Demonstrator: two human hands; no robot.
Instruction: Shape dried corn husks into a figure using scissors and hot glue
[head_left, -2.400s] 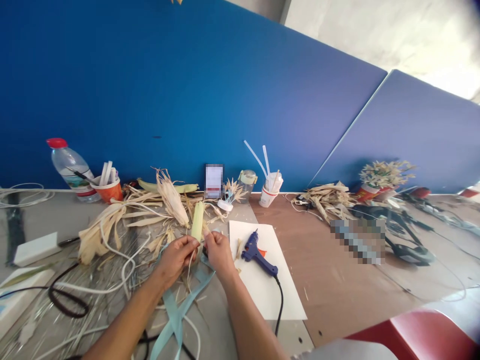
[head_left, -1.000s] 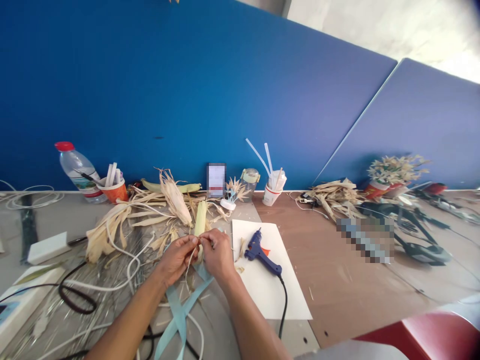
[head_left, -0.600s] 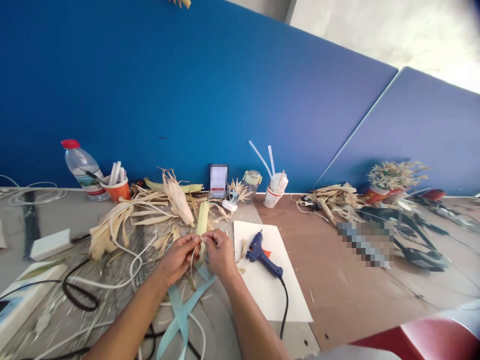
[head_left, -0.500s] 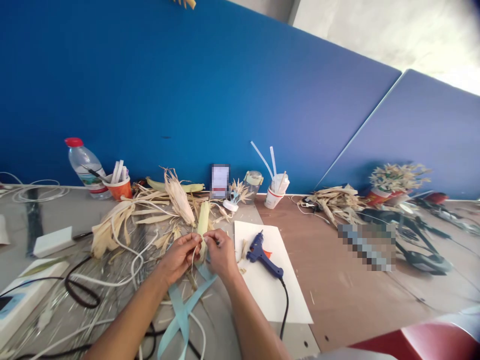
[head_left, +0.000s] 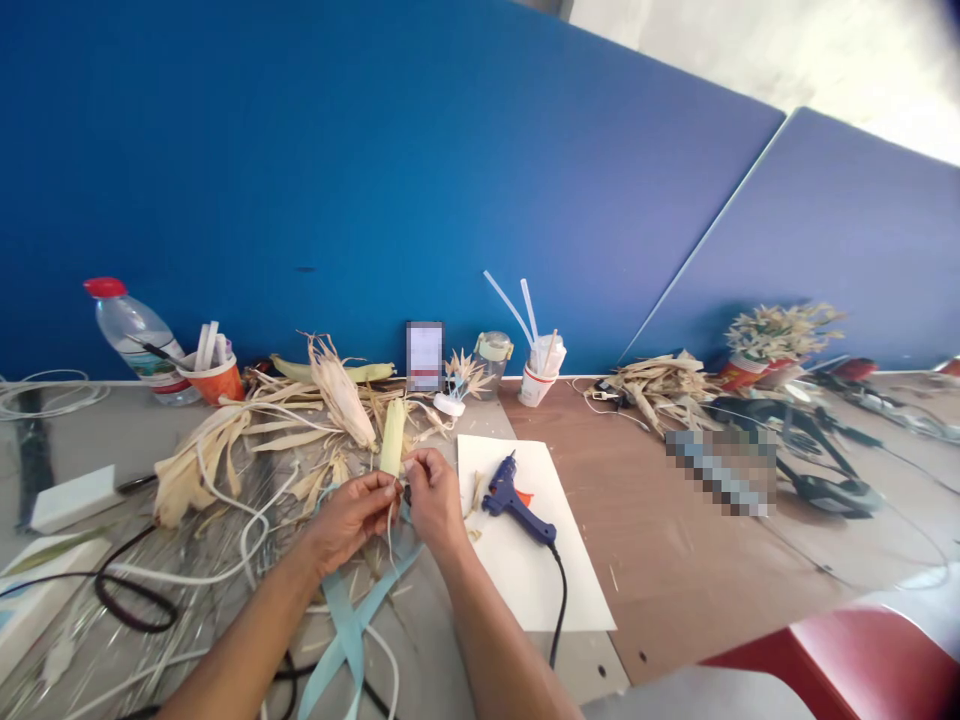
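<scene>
My left hand [head_left: 352, 520] is closed in a pinch at the lower end of an upright, pale green corn husk [head_left: 393, 436]. From its fingertips a thin whitish strand [head_left: 390, 540] hangs down. My right hand [head_left: 436, 500] meets it from the other side, thumb and forefinger pressed together at the husk's base. A small dark bit shows below those fingers, too small to name. Under both hands lies a light blue ribbon [head_left: 345, 620], crossed over itself. Right of my right hand, a blue hot glue gun [head_left: 517, 502] rests on a white sheet [head_left: 540, 600].
Dried corn husks [head_left: 341, 395] lie behind my hands. White and black cables [head_left: 255, 540] run across the left side near a power strip [head_left: 45, 600]. Along the blue partition [head_left: 375, 180] stand a bottle [head_left: 139, 335], an orange cup [head_left: 217, 382], a phone [head_left: 425, 355] and a white cup [head_left: 536, 385].
The view has shifted, so most things sit further left. My hands stay together at the husk's lower end, and the husk stays upright.
</scene>
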